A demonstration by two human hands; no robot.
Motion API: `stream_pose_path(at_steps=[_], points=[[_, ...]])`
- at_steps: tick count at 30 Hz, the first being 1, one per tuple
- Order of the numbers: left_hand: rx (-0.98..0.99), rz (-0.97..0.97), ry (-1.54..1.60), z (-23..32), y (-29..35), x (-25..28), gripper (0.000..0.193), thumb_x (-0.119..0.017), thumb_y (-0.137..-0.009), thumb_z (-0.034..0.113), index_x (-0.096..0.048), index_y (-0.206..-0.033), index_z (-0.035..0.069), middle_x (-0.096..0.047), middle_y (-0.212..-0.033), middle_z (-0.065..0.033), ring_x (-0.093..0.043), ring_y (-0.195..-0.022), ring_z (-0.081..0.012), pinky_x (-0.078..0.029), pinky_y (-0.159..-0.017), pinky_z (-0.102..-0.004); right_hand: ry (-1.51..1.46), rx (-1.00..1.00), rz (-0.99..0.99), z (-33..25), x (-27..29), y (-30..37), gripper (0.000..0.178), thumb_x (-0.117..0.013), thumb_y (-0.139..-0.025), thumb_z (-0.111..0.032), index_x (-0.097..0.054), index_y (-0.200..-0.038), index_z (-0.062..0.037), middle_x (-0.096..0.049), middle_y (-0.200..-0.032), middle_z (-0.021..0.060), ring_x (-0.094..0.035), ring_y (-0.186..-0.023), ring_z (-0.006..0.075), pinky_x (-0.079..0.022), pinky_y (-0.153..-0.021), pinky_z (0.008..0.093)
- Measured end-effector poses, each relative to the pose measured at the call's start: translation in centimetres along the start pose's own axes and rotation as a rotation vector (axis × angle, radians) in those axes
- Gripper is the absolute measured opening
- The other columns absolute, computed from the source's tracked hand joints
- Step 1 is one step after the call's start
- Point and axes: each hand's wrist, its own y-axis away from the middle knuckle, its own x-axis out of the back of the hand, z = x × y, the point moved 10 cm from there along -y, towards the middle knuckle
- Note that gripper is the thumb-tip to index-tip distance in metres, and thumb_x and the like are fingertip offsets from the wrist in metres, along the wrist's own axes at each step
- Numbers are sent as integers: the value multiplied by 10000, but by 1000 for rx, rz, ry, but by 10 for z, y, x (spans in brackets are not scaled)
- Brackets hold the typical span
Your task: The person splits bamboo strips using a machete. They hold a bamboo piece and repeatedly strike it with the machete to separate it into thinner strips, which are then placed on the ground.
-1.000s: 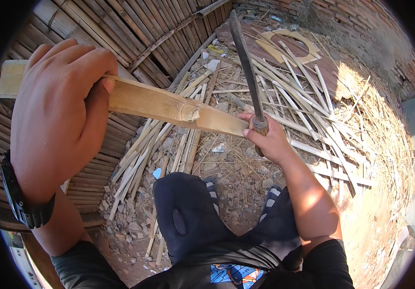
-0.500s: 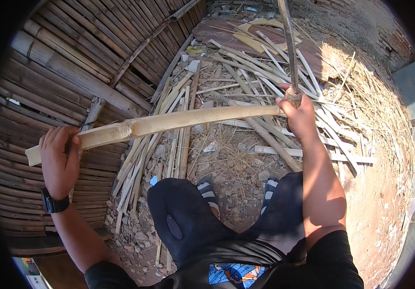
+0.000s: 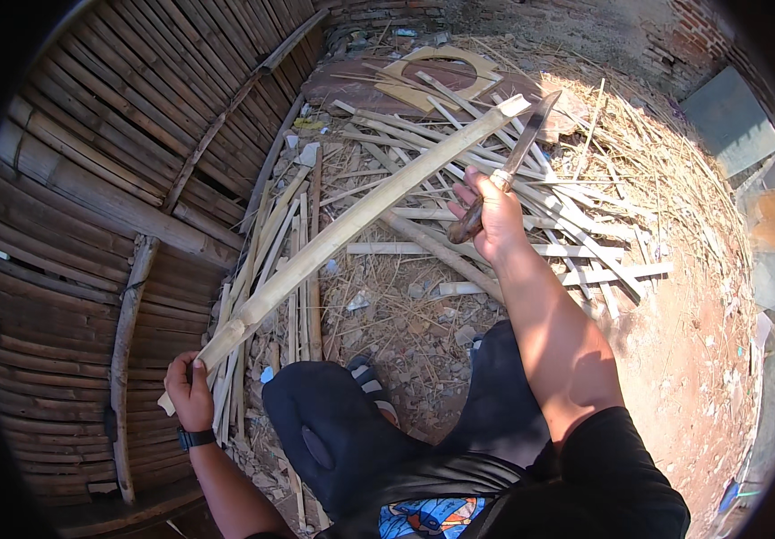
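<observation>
We could not see much of the blade's edge: the knife (image 3: 506, 175) pointed away from us, its far tip thin against the pale litter, and its wooden handle was mostly swallowed by the right hand (image 3: 493, 214). That hand's fingers were wrapped tight around the handle, fully closed. The left hand (image 3: 190, 393) was closed too, its fingers curled over the near end of the long bamboo pole (image 3: 351, 226) (a short stub of the pole stuck out below the fist). How firmly its fingertips met behind the pole we could not tell. The pole ran up and away from the left hand, slanting across the heap of split bamboo strips (image 3: 459, 180), its far end lying just beside the knife blade. Our knees (image 3: 333, 431) hid the ground below.
</observation>
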Motion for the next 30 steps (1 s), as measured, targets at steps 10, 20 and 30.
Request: stream_pose_path(at_steps=[10,20,30], points=[[-79,-89,116,5,2,-71,127,-643,-933,97,-673,-990,-12,-671,-863,-102,-614,-765,-208,-487,-722,-347,34,37,203,24,-4,-14,135,-689,-891,-62,-654,-1001,8,-637,-897,88,-590,-715,194,-520,-644,351],[-149,-537,-105,-23,-30,-188,265,-712,-908,168,-677,-1131,28,-704,-1074,-188,-684,-1014,-330,-526,-880,-392,78,448,195,-35,-28,6,174,-665,-853,-21,-574,-1001,-14,-583,-851,27,-528,-727,100,-444,-642,295],[-267,-805,508,254,-123,-267,412,-631,-1026,263,-553,-1362,38,-630,-1276,-64,-583,-1156,-146,-478,-984,-322,153,460,-28,-19,-60,-2,210,-726,-852,-38,-545,-957,-51,-584,-823,6,-541,-707,88,-453,-656,271]])
